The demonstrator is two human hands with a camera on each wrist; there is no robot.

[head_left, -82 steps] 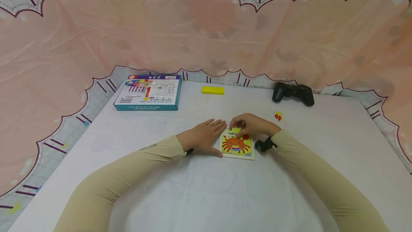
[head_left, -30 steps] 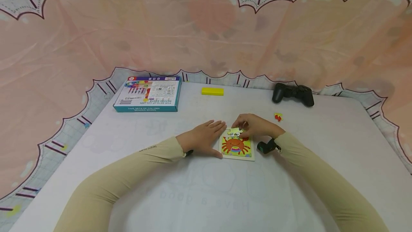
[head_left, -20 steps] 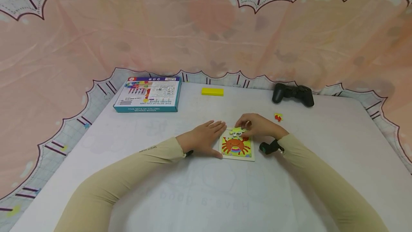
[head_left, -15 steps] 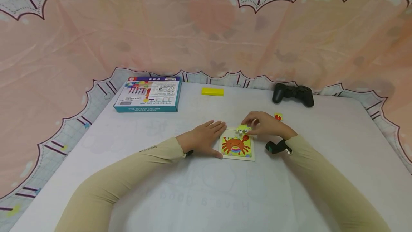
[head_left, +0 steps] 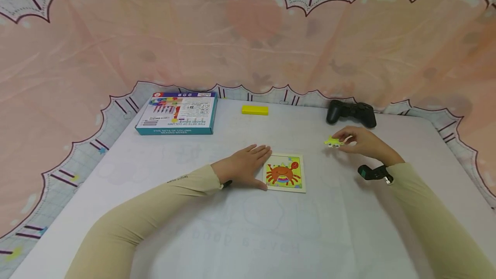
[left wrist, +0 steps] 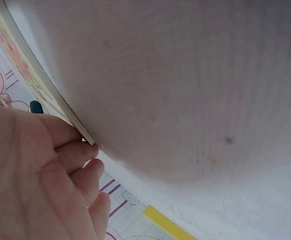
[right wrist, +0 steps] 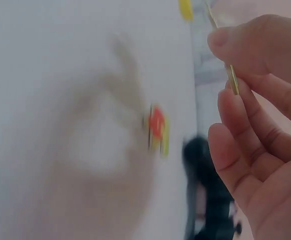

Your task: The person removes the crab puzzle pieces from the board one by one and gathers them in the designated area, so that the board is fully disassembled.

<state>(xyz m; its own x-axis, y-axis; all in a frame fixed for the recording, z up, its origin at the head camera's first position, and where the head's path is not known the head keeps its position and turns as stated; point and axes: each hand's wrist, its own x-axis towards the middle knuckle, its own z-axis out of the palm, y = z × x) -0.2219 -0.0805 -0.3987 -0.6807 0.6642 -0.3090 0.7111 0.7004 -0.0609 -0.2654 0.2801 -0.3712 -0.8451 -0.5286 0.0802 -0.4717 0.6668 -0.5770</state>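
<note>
A small crab jigsaw board (head_left: 304, 176) with a pale frame lies on the white table. Along its left side rests my left hand (head_left: 243, 167), fingers spread; in the left wrist view the fingertips touch the edge of the board (left wrist: 60, 102). My right hand (head_left: 358, 144) is off to the right, pinching a yellow jigsaw piece (head_left: 332, 142) with printed eyes between thumb and fingers. Seen edge-on in the right wrist view, the piece (right wrist: 233, 80) is above the table. A loose red-and-yellow piece (right wrist: 158, 127) lies below, covered in the head view.
A black game controller (head_left: 350, 113) sits just behind my right hand. At the back stands a yellow block (head_left: 255, 110), and a flat teal-edged bead set box (head_left: 176, 115) is at the back left. A patterned cloth (head_left: 248, 46) hangs behind the table.
My right hand has lifted the yellow jigsaw piece away from the top of the board and carried it right, over the loose piece. My left hand stays put.
</note>
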